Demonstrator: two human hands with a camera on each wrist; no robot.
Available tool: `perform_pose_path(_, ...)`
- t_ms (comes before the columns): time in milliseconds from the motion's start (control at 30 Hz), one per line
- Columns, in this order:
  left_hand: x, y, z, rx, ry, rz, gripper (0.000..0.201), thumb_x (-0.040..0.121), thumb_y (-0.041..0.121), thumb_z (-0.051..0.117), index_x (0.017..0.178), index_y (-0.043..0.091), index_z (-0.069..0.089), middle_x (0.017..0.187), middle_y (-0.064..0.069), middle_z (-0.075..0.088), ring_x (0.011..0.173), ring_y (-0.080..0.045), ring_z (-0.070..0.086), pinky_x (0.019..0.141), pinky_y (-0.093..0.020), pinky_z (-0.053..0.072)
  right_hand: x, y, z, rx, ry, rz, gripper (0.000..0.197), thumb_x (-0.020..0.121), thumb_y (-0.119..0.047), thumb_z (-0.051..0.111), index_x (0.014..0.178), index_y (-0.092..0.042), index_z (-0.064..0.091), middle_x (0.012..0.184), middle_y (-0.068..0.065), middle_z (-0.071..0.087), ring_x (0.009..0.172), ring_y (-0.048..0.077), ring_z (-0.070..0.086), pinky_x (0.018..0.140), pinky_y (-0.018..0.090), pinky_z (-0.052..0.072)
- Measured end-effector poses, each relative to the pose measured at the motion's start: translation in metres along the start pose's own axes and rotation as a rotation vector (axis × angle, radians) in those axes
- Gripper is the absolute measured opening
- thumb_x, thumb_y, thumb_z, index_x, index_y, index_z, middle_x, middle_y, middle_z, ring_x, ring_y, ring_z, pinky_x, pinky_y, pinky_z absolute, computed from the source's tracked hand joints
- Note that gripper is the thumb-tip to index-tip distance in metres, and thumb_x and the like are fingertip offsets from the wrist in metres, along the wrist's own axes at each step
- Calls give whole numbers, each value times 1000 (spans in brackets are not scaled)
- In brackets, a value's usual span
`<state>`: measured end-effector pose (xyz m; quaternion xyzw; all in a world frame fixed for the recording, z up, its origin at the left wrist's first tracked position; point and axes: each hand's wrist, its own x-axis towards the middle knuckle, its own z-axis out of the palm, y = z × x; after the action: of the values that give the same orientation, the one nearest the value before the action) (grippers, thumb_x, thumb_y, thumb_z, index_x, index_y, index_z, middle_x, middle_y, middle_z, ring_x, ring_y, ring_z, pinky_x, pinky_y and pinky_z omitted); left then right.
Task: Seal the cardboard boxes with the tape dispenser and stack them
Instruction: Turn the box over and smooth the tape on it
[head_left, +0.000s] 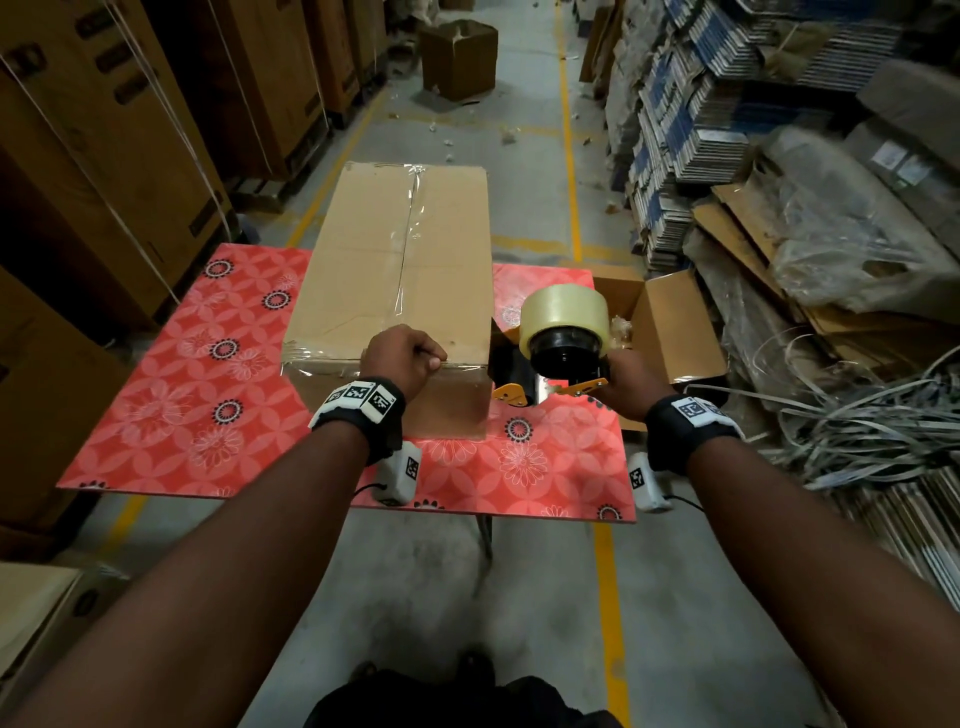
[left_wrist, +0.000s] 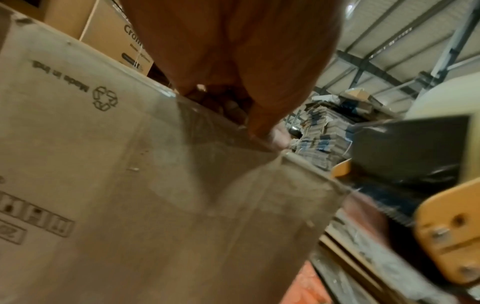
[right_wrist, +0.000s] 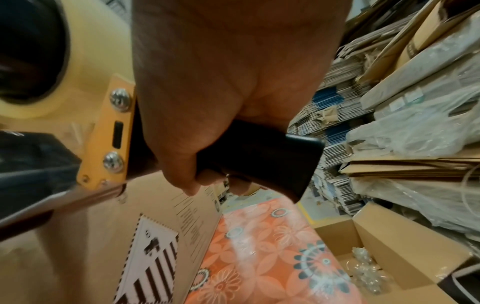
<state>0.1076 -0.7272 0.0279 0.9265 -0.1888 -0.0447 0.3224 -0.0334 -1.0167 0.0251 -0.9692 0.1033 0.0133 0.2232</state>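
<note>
Tape already runs along the middle seam of the long brown cardboard box (head_left: 400, 260), which lies on the red flowered surface (head_left: 171, 395) with its far end sticking out over the floor. Another clear strip crosses the near top edge. The left hand (head_left: 402, 356) sits on that near edge with its fingers curled over onto the top; whether this grip pinches the tape or only presses it down, I cannot tell. The right hand (head_left: 626, 387) has its grip closed around the black handle of the orange tape dispenser with a clear tape roll (head_left: 558, 343), held just beside the right near corner of the box.

In my judgement the step in hand is to finish the strip at this corner. To do it well, the left hand should keep the tape flat against the cardboard, while the dispenser is tilted so that its toothed blade cuts the film cleanly. Afterwards the loose end needs a firm rub down the side, so that no wrinkle lifts.
</note>
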Motion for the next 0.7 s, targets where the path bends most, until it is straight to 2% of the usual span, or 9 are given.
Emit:
perform_pose_path(67, 0, 3, 2, 22, 1, -10, 14, 79, 16, 74, 79, 30, 76, 78, 11, 66, 84, -13, 64, 80, -28, 51, 3, -1, 3, -5, -3, 24, 3, 86, -13, 73, 83, -12, 72, 75, 4, 65, 70, 18, 57, 53, 20, 31)
perform_pose_path(167, 2, 15, 5, 18, -36, 33, 10, 80, 23, 75, 86, 31, 78, 91, 11, 70, 83, -8, 60, 78, -23, 46, 6, 2, 5, 38, -9, 43, 11, 85, -14, 73, 79, -21, 68, 71, -1, 61, 73, 21, 63, 60, 24, 37)
perform_pose_path(267, 4, 29, 15, 13, -78, 66, 12, 77, 24, 77, 88, 29, 77, 85, 8, 68, 79, -9, 59, 72, -20, 41, 6, 0, 4, 32, -21, 48, 11, 85, -11, 72, 79, -19, 68, 69, -3, 58, 72, 21, 61, 63, 25, 38)
perform_pose_path(333, 5, 32, 21, -33, -69, 50, 14, 75, 20, 78, 87, 27, 77, 78, 8, 67, 79, -12, 63, 70, -20, 44, 8, 3, 6, 42, -13, 43, 19, 86, -11, 71, 75, -24, 63, 68, -3, 57, 71, 22, 61, 62, 26, 39)
perform_pose_path(433, 8, 27, 24, -77, -66, 59, 15, 75, 15, 78, 88, 24, 78, 82, 4, 70, 78, -11, 63, 74, -20, 48, 8, 14, 13, 56, -1, 16, 16, 84, -22, 73, 77, -32, 62, 77, -2, 66, 77, 24, 66, 63, 32, 50)
perform_pose_path(533, 8, 25, 23, -103, -89, 65, 16, 76, 16, 79, 90, 23, 77, 82, 7, 67, 79, -8, 61, 76, -19, 47, 7, 21, 18, 91, 19, 6, 3, 85, -26, 73, 87, -24, 72, 88, 3, 72, 82, 22, 66, 71, 38, 56)
perform_pose_path(633, 8, 26, 23, -115, -84, 72, 16, 75, 13, 79, 89, 21, 77, 83, 5, 69, 76, -6, 60, 72, -17, 45, 6, 28, 18, 74, 17, 33, 11, 86, -22, 73, 93, -13, 74, 93, 10, 73, 85, 22, 64, 67, 32, 47)
perform_pose_path(700, 8, 25, 24, -125, -88, 69, 16, 74, 13, 79, 87, 21, 77, 83, 4, 70, 76, -8, 61, 73, -19, 47, 3, 37, 18, 47, -2, 71, 13, 86, -23, 73, 92, -12, 74, 93, 13, 73, 87, 26, 66, 66, 31, 46)
